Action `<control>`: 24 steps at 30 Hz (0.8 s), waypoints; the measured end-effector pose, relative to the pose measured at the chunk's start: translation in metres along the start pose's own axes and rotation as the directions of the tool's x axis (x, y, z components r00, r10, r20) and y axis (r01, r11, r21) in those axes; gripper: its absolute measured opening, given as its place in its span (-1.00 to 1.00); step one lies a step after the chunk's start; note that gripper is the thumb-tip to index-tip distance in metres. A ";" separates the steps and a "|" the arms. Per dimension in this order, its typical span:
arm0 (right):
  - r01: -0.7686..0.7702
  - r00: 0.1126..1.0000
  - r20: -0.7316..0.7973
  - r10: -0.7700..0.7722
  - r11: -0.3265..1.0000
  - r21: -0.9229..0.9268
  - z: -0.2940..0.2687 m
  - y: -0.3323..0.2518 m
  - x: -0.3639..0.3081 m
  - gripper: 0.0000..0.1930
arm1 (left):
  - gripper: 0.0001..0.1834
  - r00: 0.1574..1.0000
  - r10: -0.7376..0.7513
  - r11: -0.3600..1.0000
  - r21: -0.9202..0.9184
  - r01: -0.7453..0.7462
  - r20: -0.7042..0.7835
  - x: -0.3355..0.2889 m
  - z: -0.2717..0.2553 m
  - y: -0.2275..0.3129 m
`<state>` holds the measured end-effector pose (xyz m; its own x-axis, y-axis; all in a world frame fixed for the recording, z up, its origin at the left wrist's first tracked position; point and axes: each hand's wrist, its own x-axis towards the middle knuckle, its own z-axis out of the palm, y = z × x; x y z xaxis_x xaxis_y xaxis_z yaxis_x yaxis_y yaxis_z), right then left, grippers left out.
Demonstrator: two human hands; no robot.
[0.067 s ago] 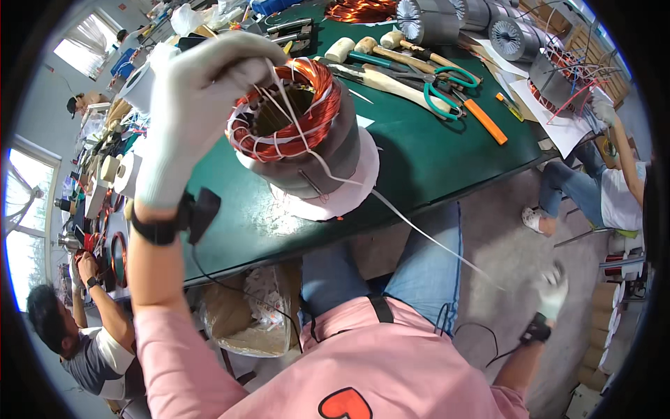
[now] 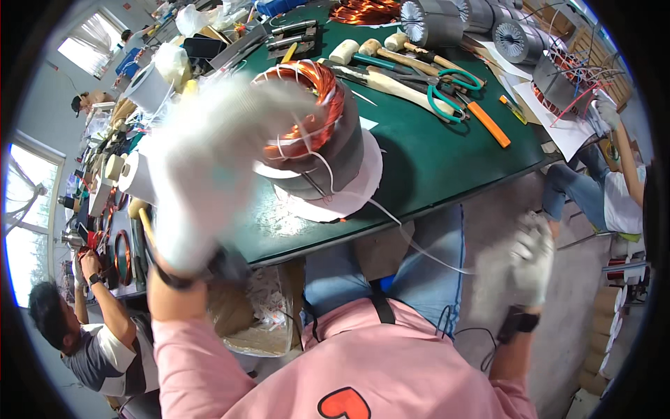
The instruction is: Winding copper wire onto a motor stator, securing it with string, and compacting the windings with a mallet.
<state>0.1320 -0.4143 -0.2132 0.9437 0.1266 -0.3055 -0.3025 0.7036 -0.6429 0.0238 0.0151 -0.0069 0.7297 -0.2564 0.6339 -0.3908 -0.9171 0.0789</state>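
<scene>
A motor stator [image 2: 333,153] with a grey core stands upright on the green table. Its ring of copper windings [image 2: 328,105] is laced with white cord. My gloved left hand [image 2: 216,150] is over the stator's left side, smeared by motion, so its fingers' grip cannot be made out. White lacing cord [image 2: 401,222] runs from the windings over the table edge and across my lap toward the right. My gloved right hand [image 2: 532,258] hangs beside my right leg near the cord's far end. Blur hides whether it holds the cord. A round white sheet [image 2: 366,185] lies under the stator.
Behind the stator lie mallets [image 2: 344,52], green-handled scissors [image 2: 447,105] and an orange-handled tool [image 2: 488,124]. Metal cores [image 2: 429,24] stand at the back. An open box [image 2: 251,314] is below the table. Co-workers sit at left and right.
My left hand has moved down and to the right, across the windings. My right hand has come up and toward me. The cord between them hangs slacker.
</scene>
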 end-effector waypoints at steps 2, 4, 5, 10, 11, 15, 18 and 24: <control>-0.191 0.932 0.293 0.212 0.977 -0.100 0.102 0.051 -0.006 -0.76 | -0.71 0.972 0.213 0.976 -0.065 -0.208 0.094 -0.031 0.030 0.023; 0.381 0.781 0.611 0.128 0.677 -0.630 0.194 0.094 -0.029 -0.73 | -0.68 0.967 0.219 0.972 -0.110 -0.206 0.129 -0.058 0.053 0.032; 0.616 0.629 0.775 0.057 0.572 -0.542 0.214 0.119 -0.026 -0.76 | -0.68 0.968 0.242 0.969 -0.078 -0.236 0.066 -0.070 0.064 0.032; 0.317 0.715 0.662 0.224 0.740 -0.593 0.228 0.094 -0.055 -0.74 | -0.60 0.991 -0.025 0.999 -0.042 0.020 -0.130 -0.072 0.033 0.010; 0.775 0.496 0.841 -0.217 0.549 -0.315 0.230 0.103 -0.047 -0.72 | -0.58 0.944 0.049 0.954 0.295 0.053 -0.327 -0.058 0.035 0.001; -0.213 0.557 0.776 0.297 0.954 -0.212 0.287 0.114 -0.066 -0.58 | -0.62 0.975 0.049 0.999 -0.005 -0.051 -0.217 -0.055 0.053 -0.040; -0.074 0.640 0.735 0.226 0.970 -0.233 0.219 0.170 -0.059 -0.58 | -0.62 0.987 0.025 1.000 0.005 -0.025 -0.156 -0.065 0.050 -0.038; 0.741 0.360 0.917 -0.169 0.650 -0.171 0.217 0.186 -0.027 -0.78 | -0.49 0.928 -0.373 0.913 -0.185 0.364 -0.018 -0.053 0.049 -0.016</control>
<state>0.0794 -0.1348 -0.1721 0.5135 0.5678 0.6434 0.4798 0.4316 -0.7639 0.0194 0.0285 -0.0793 0.8126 0.1099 0.5724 -0.1950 -0.8742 0.4447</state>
